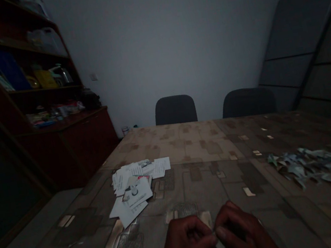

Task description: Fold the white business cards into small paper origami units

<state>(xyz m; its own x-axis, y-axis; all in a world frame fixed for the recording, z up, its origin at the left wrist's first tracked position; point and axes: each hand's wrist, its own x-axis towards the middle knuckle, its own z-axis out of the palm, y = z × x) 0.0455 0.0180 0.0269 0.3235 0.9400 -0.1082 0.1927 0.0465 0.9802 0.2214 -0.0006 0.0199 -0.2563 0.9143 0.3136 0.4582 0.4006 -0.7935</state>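
Close to the table's near edge, my left hand (pixel 190 239) and my right hand (pixel 243 230) meet with thumbs and fingertips pinched together. Between them sits a small pale piece of folded paper (pixel 220 247), mostly hidden by the fingers. Ahead and to the left lies a loose pile of white printed paper cards (pixel 135 189), overlapping each other. Far to the right is a heap of folded, pointed paper shapes (pixel 307 163), whitish with touches of green.
A patterned cloth covers the table (pixel 189 149). Two dark chairs (pixel 175 109) stand at its far side before a pale wall. On the left is a reddish-brown cabinet (pixel 87 137) with filled shelves; on the right, a grey panelled wardrobe (pixel 293 33). The room is dim.
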